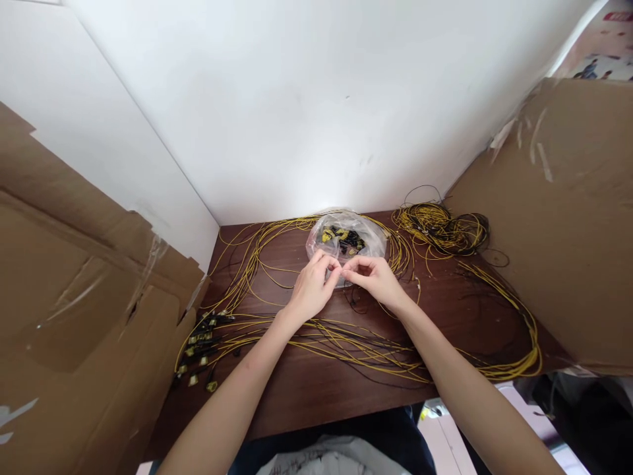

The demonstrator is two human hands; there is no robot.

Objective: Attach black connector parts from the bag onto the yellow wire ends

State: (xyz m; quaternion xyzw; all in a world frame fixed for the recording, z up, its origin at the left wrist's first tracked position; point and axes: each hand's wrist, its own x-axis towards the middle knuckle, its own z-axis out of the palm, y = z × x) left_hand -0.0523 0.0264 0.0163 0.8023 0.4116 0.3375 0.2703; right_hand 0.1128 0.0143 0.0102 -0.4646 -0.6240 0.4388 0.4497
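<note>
My left hand (314, 285) and my right hand (376, 277) meet above the middle of the dark wooden table (316, 389). Both pinch their fingertips together around something small that I cannot make out. Just behind the fingers lies a clear plastic bag (346, 241) holding small yellow and black connectors. Long yellow wires (346, 343) run in loops across the table under both forearms. A row of finished yellow and black plugs (200, 349) lies at the left edge of the table.
A tangled coil of yellow and black wire (440, 227) sits at the back right. Cardboard sheets stand at the left (74, 316) and right (558, 218). A white wall (316, 99) closes the back.
</note>
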